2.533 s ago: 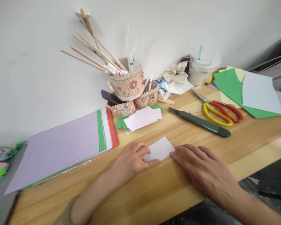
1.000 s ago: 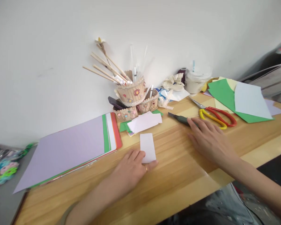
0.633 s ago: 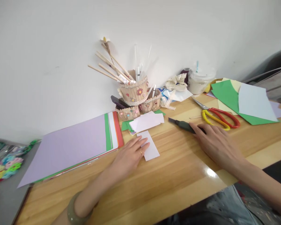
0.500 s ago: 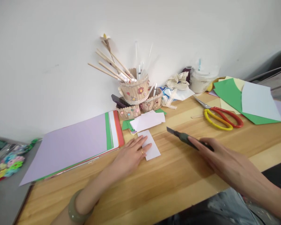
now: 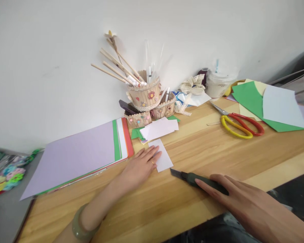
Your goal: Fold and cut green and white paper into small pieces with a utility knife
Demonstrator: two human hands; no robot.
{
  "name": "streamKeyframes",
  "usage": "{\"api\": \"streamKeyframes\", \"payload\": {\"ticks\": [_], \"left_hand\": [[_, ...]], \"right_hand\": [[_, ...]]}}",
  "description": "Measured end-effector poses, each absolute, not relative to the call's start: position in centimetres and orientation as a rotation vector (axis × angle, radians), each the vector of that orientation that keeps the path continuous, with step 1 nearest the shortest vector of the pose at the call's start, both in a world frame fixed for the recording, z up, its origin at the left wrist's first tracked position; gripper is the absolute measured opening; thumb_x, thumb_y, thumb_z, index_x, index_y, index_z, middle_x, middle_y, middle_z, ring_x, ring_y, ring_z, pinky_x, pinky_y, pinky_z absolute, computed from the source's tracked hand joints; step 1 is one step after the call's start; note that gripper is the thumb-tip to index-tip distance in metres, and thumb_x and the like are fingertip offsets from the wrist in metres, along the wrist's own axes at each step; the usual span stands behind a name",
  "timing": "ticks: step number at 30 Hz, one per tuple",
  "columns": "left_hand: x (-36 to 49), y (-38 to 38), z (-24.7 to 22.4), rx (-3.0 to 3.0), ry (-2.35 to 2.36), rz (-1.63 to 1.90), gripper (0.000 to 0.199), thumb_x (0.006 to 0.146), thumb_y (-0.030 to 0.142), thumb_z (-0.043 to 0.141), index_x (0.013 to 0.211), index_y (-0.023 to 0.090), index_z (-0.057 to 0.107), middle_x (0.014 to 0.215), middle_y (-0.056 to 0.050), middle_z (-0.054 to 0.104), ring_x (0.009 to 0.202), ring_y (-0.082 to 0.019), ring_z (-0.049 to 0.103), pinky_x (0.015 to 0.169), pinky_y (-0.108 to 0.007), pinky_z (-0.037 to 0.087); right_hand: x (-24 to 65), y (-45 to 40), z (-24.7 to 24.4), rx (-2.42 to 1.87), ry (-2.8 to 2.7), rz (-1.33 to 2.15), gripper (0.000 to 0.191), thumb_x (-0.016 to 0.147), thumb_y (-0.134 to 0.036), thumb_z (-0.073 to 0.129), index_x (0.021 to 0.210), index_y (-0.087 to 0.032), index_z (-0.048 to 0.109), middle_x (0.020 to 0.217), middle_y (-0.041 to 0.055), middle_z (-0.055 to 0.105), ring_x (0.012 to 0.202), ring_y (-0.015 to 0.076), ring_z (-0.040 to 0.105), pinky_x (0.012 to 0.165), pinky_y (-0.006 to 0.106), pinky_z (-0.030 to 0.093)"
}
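A small pale lilac paper rectangle [image 5: 165,158] lies on the wooden table, with my left hand [image 5: 140,165] flat across its left part, fingers stretched out. My right hand [image 5: 243,202] is wrapped round a dark green utility knife [image 5: 200,180], index finger along the handle. Its blade is out, and the tip is close to the paper's lower right corner; whether they touch I cannot tell. Just behind the rectangle is a loose pile of lilac paper strips [image 5: 160,129] with green pieces under it.
Large sheets of coloured paper [image 5: 81,145] are stacked at the left. Decorated wooden holders [image 5: 144,96] with sticks and pens stand by the wall. Scissors [image 5: 236,126] with yellow and red handles lie at the right, beside cut green paper [image 5: 250,98] and a lidded cup [image 5: 219,84].
My right hand has brought the knife down and slightly left, from beyond the paper's right edge to its lower right corner. My left hand stays on the paper.
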State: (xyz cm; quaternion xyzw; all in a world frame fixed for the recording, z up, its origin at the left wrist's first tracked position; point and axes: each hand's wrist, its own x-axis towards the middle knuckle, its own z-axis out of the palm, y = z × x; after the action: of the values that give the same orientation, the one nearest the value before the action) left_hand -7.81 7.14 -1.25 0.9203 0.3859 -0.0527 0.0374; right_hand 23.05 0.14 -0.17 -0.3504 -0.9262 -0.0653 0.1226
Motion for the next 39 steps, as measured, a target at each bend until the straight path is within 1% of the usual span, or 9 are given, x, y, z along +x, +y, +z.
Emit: {"api": "streamKeyframes", "payload": {"ticks": [6,11,16,18,21,25,28,31,39], "left_hand": [[-7.8,7.2,-1.5,2.814,1.207,-0.130,0.045,0.100,0.019,0.034,0.144,0.010,0.035,0.150,-0.016,0.035,0.140,-0.024,0.030,0.110,-0.048,0.034],[-7.8,7.2,-1.5,2.834,1.185,-0.075,0.043,0.100,0.019,0.035,0.140,0.007,0.040,0.147,-0.018,0.040,0.137,-0.028,0.036,0.108,-0.050,0.037],[-8.1,7.1,-1.8,2.828,1.154,0.321,0.035,0.101,0.020,0.032,0.125,0.009,0.055,0.127,-0.016,0.061,0.122,-0.023,0.055,0.103,-0.046,0.044],[-8.0,7.0,-1.9,2.803,1.185,0.456,0.032,0.101,0.023,0.036,0.119,0.010,0.058,0.118,-0.015,0.065,0.116,-0.023,0.058,0.099,-0.044,0.049],[-7.8,7.0,-1.8,2.808,1.257,0.398,0.033,0.097,0.027,0.047,0.124,0.009,0.055,0.125,-0.018,0.060,0.122,-0.028,0.053,0.100,-0.048,0.047],[-7.5,7.0,-1.4,2.779,1.271,0.064,0.050,0.095,0.031,0.052,0.137,0.006,0.043,0.146,-0.021,0.041,0.136,-0.034,0.037,0.107,-0.056,0.036],[-7.5,7.1,-1.2,2.702,1.254,-0.096,0.053,0.098,0.036,0.045,0.142,0.007,0.036,0.152,-0.019,0.030,0.141,-0.031,0.027,0.111,-0.055,0.030],[-7.6,7.2,-1.2,2.650,1.265,-0.123,0.056,0.100,0.042,0.038,0.144,0.009,0.034,0.154,-0.017,0.025,0.143,-0.028,0.022,0.114,-0.053,0.026],[-7.9,7.1,-1.4,2.616,1.274,-0.052,0.054,0.100,0.046,0.034,0.146,0.016,0.033,0.155,-0.011,0.024,0.144,-0.024,0.019,0.116,-0.047,0.023]], "right_hand": [[23.1,0.0,0.0,-1.025,-2.679,-0.189,0.078,0.063,0.006,0.034,0.133,-0.022,0.052,0.095,0.0056,0.068,0.075,0.0162,0.067,0.059,0.024,0.055],[22.8,0.1,0.2,-1.036,-2.678,-0.243,0.076,0.064,0.006,0.033,0.132,-0.020,0.053,0.094,0.0065,0.067,0.074,0.0150,0.067,0.059,0.023,0.054],[22.4,-0.2,-0.2,-1.025,-2.667,-0.239,0.072,0.067,0.006,0.034,0.132,-0.019,0.052,0.096,0.0070,0.066,0.075,0.0146,0.067,0.061,0.024,0.055],[22.2,-0.3,-0.3,-1.024,-2.658,-0.234,0.070,0.068,0.006,0.034,0.131,-0.019,0.053,0.097,0.0069,0.065,0.075,0.0145,0.067,0.061,0.024,0.055],[21.9,-0.6,-0.2,-1.027,-2.664,-0.194,0.069,0.069,0.006,0.034,0.130,-0.018,0.052,0.095,0.0066,0.064,0.069,0.0125,0.066,0.058,0.022,0.053],[21.5,-0.6,-0.1,-1.040,-2.689,-0.115,0.068,0.069,0.007,0.034,0.131,-0.016,0.050,0.093,0.0068,0.063,0.066,0.0117,0.065,0.055,0.022,0.053],[21.5,-0.6,-0.2,-1.053,-2.679,-0.089,0.068,0.069,0.007,0.034,0.132,-0.016,0.050,0.093,0.0069,0.062,0.065,0.0125,0.065,0.054,0.023,0.053],[21.7,-0.6,-0.4,-1.062,-2.666,-0.052,0.069,0.071,0.006,0.033,0.134,-0.017,0.047,0.096,0.0075,0.063,0.069,0.0132,0.066,0.056,0.024,0.054],[22.4,-0.7,-0.2,-1.072,-2.608,-0.093,0.072,0.067,0.007,0.033,0.131,-0.020,0.050,0.098,0.0062,0.066,0.074,0.0144,0.068,0.058,0.023,0.054]]}}
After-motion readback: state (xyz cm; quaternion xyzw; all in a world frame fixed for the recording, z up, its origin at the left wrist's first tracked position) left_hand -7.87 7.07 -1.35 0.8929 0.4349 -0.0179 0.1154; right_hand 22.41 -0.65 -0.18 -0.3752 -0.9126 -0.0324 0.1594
